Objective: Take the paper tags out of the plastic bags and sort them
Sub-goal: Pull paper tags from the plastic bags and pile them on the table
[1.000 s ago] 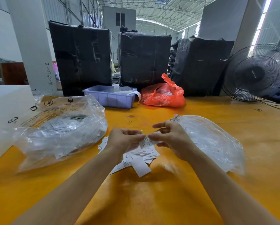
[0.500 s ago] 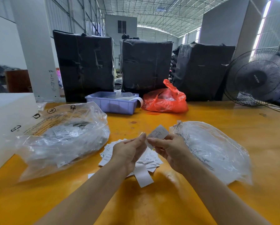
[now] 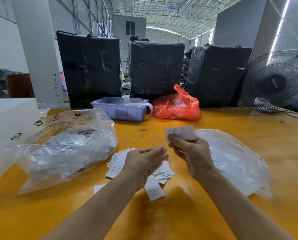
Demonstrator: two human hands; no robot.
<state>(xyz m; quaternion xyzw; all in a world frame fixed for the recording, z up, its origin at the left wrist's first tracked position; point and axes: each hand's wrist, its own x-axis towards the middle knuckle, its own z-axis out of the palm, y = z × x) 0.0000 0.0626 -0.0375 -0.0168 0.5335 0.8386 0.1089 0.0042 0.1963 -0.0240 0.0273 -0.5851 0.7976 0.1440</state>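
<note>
My right hand [image 3: 191,155] pinches a white printed paper tag [image 3: 180,133] and holds it upright above the yellow table [image 3: 188,213]. Just to its left, my left hand [image 3: 143,161] hovers with straight fingers and holds nothing. Under the left hand lies a loose pile of white tags [image 3: 118,163], partly hidden by the hand. A large clear plastic bag full of tags [image 3: 65,146] sits at the left. A flatter clear plastic bag [image 3: 231,160] lies at the right, behind my right wrist.
A lilac plastic tray [image 3: 120,110] and a red plastic bag [image 3: 176,106] stand at the table's back edge before three black wrapped bales [image 3: 91,66]. A black fan [image 3: 274,82] stands at the back right, a white box [image 3: 4,129] at the left.
Both hands held one tag together over the pile; now the left hand has let go and opened, and the right hand has lifted the tag higher.
</note>
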